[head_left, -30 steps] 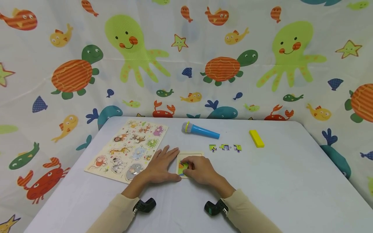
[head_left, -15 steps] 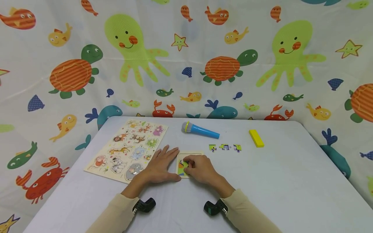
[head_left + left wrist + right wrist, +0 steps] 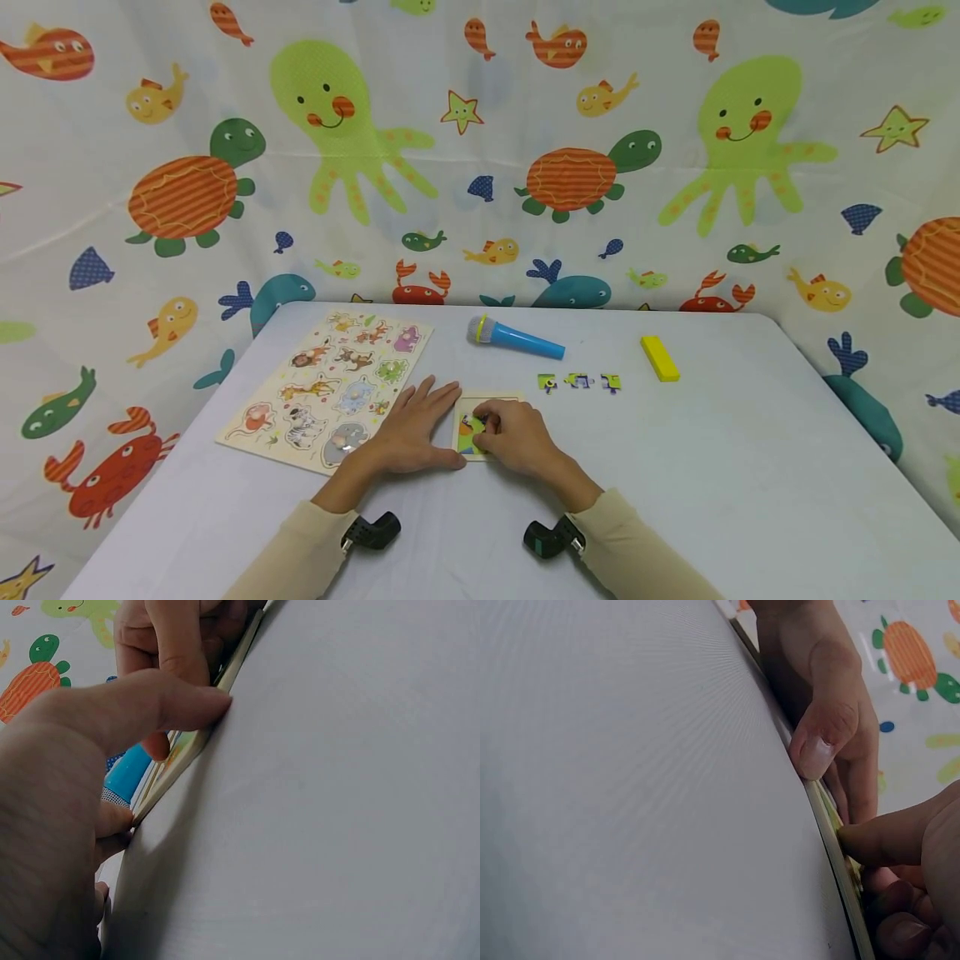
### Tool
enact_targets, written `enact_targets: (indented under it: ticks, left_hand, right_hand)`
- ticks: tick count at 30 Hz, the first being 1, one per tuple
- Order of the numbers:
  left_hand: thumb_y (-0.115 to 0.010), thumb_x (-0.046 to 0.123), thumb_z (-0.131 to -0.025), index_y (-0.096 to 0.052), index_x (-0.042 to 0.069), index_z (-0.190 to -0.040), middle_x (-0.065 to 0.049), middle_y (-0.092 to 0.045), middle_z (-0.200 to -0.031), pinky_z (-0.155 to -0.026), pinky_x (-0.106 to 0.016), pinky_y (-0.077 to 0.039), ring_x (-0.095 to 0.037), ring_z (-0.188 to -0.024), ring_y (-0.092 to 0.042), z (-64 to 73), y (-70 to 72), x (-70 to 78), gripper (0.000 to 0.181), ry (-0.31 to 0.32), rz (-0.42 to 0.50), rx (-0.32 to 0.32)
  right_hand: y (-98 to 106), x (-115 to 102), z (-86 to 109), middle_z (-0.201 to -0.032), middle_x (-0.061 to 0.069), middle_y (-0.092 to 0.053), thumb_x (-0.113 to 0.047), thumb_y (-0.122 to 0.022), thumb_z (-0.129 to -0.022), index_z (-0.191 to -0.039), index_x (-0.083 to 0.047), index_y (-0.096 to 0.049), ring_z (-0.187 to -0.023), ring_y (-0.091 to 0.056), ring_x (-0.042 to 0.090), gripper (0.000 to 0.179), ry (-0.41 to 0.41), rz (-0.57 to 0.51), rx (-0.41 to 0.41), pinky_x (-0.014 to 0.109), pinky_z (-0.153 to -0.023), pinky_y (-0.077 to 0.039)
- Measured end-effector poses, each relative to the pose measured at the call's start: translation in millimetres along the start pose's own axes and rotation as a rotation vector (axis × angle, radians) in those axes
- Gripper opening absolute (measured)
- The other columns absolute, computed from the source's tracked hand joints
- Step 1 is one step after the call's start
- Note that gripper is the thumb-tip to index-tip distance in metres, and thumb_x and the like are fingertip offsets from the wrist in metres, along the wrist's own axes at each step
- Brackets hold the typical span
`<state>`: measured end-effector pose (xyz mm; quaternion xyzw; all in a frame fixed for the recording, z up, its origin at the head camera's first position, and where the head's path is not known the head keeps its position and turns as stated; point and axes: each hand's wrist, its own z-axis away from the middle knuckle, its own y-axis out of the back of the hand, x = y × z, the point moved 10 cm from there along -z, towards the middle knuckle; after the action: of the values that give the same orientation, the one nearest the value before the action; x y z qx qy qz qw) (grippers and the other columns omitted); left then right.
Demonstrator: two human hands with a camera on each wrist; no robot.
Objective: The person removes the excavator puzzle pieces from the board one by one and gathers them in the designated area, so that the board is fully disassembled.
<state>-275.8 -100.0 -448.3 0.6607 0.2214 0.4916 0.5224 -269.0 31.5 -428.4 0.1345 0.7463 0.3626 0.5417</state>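
Observation:
A small square puzzle tray point(image 3: 491, 395) with a pale wooden rim lies on the white table, a green and yellow picture partly filling it. My left hand point(image 3: 416, 429) is spread at its left side, with the thumb on the near rim and the fingers along the left edge. Over the tray, my right hand point(image 3: 521, 437) has its fingers curled and thumb and index close together, at a puzzle piece point(image 3: 478, 423) mostly hidden under them. In the right wrist view, the right thumb point(image 3: 881, 841) touches the picture just inside the rim.
Several animals fill a wooden puzzle board point(image 3: 285, 446) at the left. A blue toy microphone point(image 3: 525, 340) lies behind the tray. Three loose puzzle pieces point(image 3: 580, 381) lie in a row to the right, with a yellow block point(image 3: 660, 358) beyond. A sea-animal cloth point(image 3: 480, 225) hangs behind.
The right fingertips have drawn slightly to the right over the tray, so more of the green picture shows. My left hand has stayed in place.

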Motion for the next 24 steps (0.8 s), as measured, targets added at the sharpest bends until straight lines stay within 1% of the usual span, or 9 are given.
enact_targets:
  ticks: [8, 12, 18, 20, 24]
  left_hand:
    - [-0.075, 0.058, -0.074, -0.033, 0.019, -0.161, 0.003, -0.027, -0.167, -0.126, -0.052, -0.001, -0.03, -0.158, -0.006, 0.4, -0.1, -0.3, 0.104, -0.001, -0.009, 0.0]
    - [-0.075, 0.058, -0.074, -0.032, 0.019, -0.161, 0.003, -0.027, -0.167, -0.126, -0.052, -0.001, -0.03, -0.158, -0.006, 0.8, -0.2, -0.4, 0.105, 0.0, -0.01, -0.001]
    - [-0.076, 0.058, -0.074, -0.032, 0.019, -0.161, 0.003, -0.026, -0.168, -0.126, -0.052, -0.001, -0.03, -0.158, -0.005, 1.1, 0.1, 0.3, 0.105, -0.001, -0.005, -0.004]
    - [-0.076, 0.058, -0.074, -0.032, 0.018, -0.161, 0.002, -0.027, -0.168, -0.126, -0.052, -0.002, -0.03, -0.158, -0.005, 1.3, 0.9, 1.0, 0.105, -0.006, -0.001, -0.003]
    - [-0.076, 0.057, -0.074, -0.032, 0.016, -0.16, 0.001, -0.027, -0.167, -0.126, -0.054, -0.003, -0.031, -0.157, -0.006, 1.5, 2.5, 2.1, 0.105, -0.02, 0.004, 0.003]
  right_hand:
    - [-0.7, 2.7, -1.1, -0.067, -0.011, -0.056, -0.013, -0.076, -0.085, -0.113, -0.007, -0.07, -0.062, -0.051, 0.003, 0.029, -0.014, 0.004, 0.012, 0.022, -0.06, -0.041]
    - [-0.7, 5.0, -0.9, -0.076, -0.007, -0.057, -0.014, -0.077, -0.086, -0.113, -0.008, -0.07, -0.069, -0.052, 0.007, 0.029, -0.034, -0.009, 0.019, 0.023, -0.062, -0.042]
    - [1.1, 5.7, 0.0, -0.096, -0.004, -0.06, -0.015, -0.079, -0.084, -0.114, -0.011, -0.068, -0.087, -0.054, 0.011, 0.032, -0.039, -0.008, 0.049, 0.026, -0.075, -0.046]
    - [2.1, 4.8, -0.2, -0.099, -0.003, -0.062, -0.015, -0.079, -0.083, -0.113, -0.011, -0.067, -0.089, -0.056, 0.012, 0.032, -0.027, -0.01, 0.062, 0.028, -0.078, -0.047]
    - [3.1, 4.3, -0.5, -0.098, -0.004, -0.064, -0.012, -0.08, -0.082, -0.111, -0.011, -0.066, -0.089, -0.058, 0.011, 0.032, -0.023, -0.034, 0.072, 0.028, -0.078, -0.048]
